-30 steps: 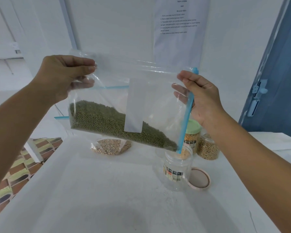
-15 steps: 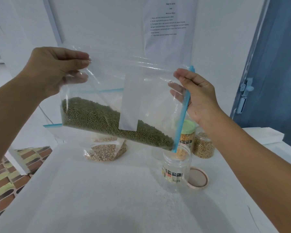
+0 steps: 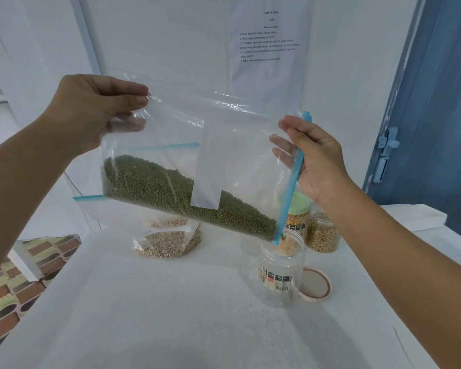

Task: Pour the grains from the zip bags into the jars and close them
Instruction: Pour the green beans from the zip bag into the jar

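A clear zip bag (image 3: 240, 134) of green mung beans (image 3: 171, 193) hangs tilted over the table, its blue zip edge pointing down to the right. My left hand (image 3: 91, 110) pinches the bag's upper left corner. My right hand (image 3: 314, 158) grips the blue zip edge at the right. The bag's low corner sits right over the mouth of an open clear jar (image 3: 280, 272). That jar's pink lid (image 3: 316, 286) lies flat beside it on the right.
A second zip bag of pale brown grain (image 3: 165, 243) lies on the white table (image 3: 171, 315) behind. A green-lidded jar of corn (image 3: 298, 217) and a jar of beige beans (image 3: 322, 233) stand at the back right. Patterned floor tiles (image 3: 16, 286) show past the table's left edge.
The bag's low zip corner has settled closer over the open jar's mouth. Both hands keep the same hold, and the beans have slid toward the low corner.
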